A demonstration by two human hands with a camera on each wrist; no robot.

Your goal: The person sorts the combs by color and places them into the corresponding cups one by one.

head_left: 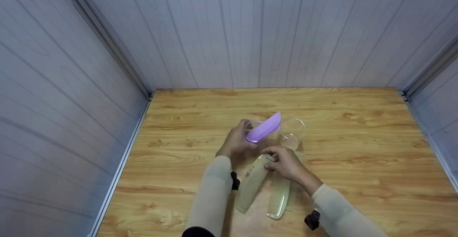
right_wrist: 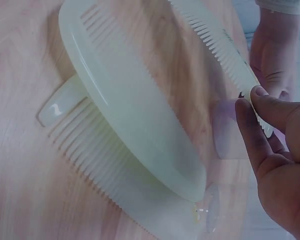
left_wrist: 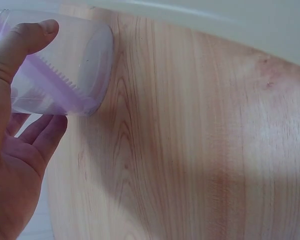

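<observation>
My left hand (head_left: 235,141) grips a clear plastic cup (left_wrist: 92,55), thumb on one side and fingers on the other. Inside it a purple comb (head_left: 264,128) leans to the right, its upper end sticking out past the rim. Just in front of that cup, my right hand (head_left: 286,162) pinches one end of a pale green comb (head_left: 252,185) between thumb and fingers. Two more pale green combs lie overlapped below the right hand: an upper comb (right_wrist: 135,100) and a lower comb (right_wrist: 105,155) partly covered by it.
Behind the right hand stands a second clear cup (head_left: 292,131), close beside the held one. The wood-grain table (head_left: 171,129) meets a pale back wall (head_left: 243,44) and side panels at left and right.
</observation>
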